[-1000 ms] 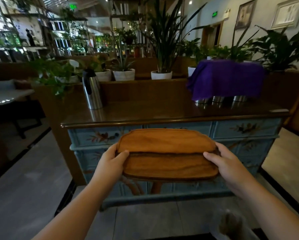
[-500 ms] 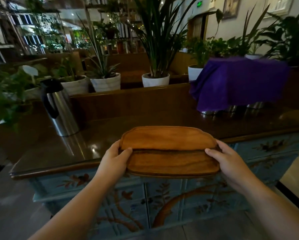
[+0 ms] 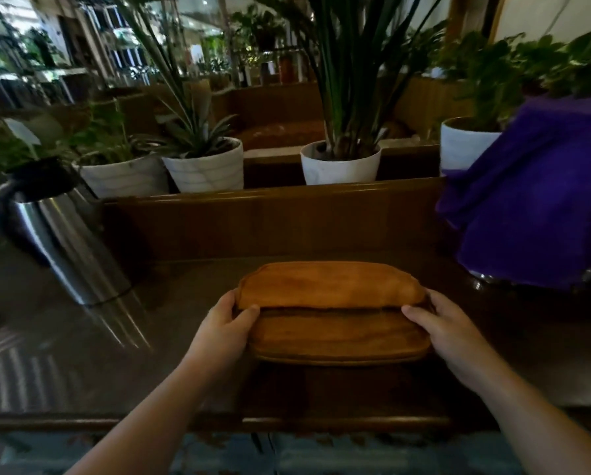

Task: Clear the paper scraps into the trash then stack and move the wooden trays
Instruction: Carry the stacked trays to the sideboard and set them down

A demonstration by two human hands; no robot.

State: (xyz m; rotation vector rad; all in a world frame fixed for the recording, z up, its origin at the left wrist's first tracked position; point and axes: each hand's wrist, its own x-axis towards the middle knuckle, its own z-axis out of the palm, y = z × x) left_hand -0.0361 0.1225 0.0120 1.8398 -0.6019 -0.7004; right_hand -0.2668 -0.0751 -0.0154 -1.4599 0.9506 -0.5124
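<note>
Gripping stacked trays (image 3: 335,313) at both ends, left hand (image 3: 227,325) and right hand (image 3: 446,329) closed on them, over counter (image 3: 321,395) near front edge; offset top tray risking sliding off.

view: head-worn, single | faces: forward and down over the dark surface (image 3: 492,354) | range: close, arm's reach | overlap: none

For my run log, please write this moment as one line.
phase: moving trays | left hand: holds trays | right hand: holds trays | trays: stacked, above counter | contact: cannot tell
</note>
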